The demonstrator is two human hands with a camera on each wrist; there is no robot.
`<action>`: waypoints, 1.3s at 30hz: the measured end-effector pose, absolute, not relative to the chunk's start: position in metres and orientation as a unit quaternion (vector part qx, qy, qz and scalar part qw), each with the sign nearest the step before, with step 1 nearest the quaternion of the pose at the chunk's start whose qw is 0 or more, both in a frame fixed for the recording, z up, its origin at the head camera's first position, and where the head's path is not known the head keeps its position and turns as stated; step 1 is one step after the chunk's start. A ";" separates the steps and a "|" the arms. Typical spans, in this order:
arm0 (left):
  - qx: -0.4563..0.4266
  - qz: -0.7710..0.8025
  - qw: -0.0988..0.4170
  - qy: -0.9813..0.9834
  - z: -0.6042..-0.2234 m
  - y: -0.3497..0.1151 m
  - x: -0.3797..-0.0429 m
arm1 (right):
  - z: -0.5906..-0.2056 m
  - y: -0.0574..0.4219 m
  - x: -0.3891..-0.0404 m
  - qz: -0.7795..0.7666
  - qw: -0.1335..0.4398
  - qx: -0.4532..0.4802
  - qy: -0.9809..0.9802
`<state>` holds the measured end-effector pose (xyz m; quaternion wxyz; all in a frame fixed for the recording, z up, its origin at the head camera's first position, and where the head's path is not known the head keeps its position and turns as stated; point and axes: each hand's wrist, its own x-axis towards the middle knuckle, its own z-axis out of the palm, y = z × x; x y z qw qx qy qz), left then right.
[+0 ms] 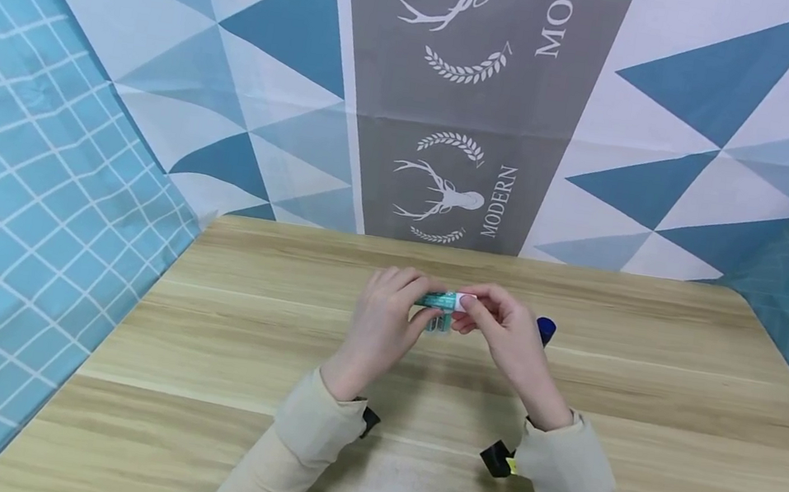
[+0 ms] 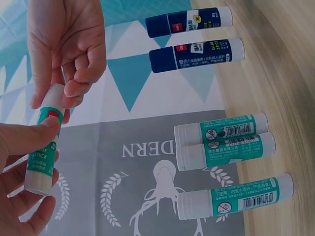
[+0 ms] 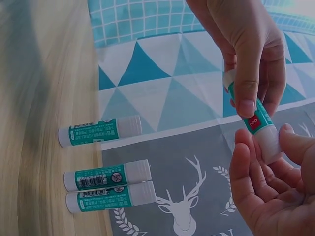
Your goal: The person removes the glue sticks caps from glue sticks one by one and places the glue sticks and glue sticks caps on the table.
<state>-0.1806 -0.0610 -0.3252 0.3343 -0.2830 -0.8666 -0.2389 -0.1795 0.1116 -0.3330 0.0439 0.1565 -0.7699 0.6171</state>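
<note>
My left hand (image 1: pixel 380 327) grips the green body of a glue stick (image 2: pixel 35 161), its thumb lying across the label. At the other end, my right hand (image 1: pixel 512 340) pinches the white cap (image 3: pixel 268 143) between thumb and fingers. The glue stick lies roughly level between both hands, above the table, and the cap sits against the green body. Part of the label is covered by the left thumb.
Three green glue sticks (image 2: pixel 246 196) stand upright on the wooden table (image 1: pixel 261 353) beyond the hands. Two dark blue glue sticks (image 2: pixel 202 55) stand off to the right, mostly hidden behind the right hand in the head view. A patterned cloth (image 1: pixel 458 105) backs the table.
</note>
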 end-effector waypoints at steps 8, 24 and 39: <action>-0.280 -0.250 0.334 -0.865 -0.323 -0.061 -0.179 | -0.331 0.111 -0.178 0.610 0.046 0.157 -0.776; -0.275 -0.250 0.325 -0.870 -0.322 -0.062 -0.178 | -0.332 0.114 -0.178 0.606 0.050 0.168 -0.776; -0.277 -0.246 0.314 -0.874 -0.323 -0.065 -0.179 | -0.332 0.116 -0.177 0.581 0.066 0.169 -0.793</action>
